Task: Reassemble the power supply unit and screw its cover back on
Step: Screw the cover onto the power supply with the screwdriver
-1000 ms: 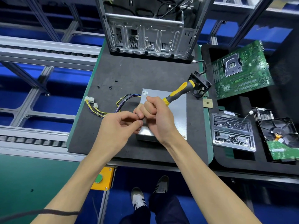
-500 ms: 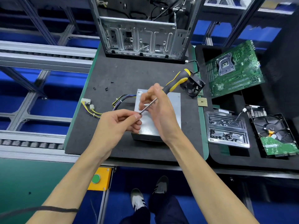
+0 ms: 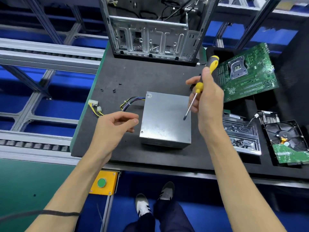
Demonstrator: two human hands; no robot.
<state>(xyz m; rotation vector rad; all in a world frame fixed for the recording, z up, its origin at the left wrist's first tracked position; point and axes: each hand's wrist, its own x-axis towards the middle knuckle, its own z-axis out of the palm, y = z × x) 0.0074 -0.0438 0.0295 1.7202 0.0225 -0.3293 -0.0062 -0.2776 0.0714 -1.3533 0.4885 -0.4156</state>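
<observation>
We now hold the screwdriver [image 3: 197, 96] upright in our right hand [image 3: 207, 99], tip over the PSU [image 3: 165, 119] on the worktop [image 3: 133, 76]; our left hand [image 3: 113, 128] has let go, loosely curled, empty, left of it

1. Grey metal power supply unit [image 3: 165, 119]: flat on black foam mat, cover on, screw [image 3: 142, 131] at near-left corner.
2. Yellow-and-purple cable bundle [image 3: 128, 103]: trailing left to white connectors [image 3: 93, 102].
3. Yellow-and-black screwdriver [image 3: 199, 84]: tilted, tip down over cover.

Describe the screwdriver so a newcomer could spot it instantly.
Start at the grey power supply box in the middle of the black mat. Above its right half, the right hand grips the screwdriver. It is the only yellow-and-black-handled tool, its metal shaft pointing down at the cover.
</observation>
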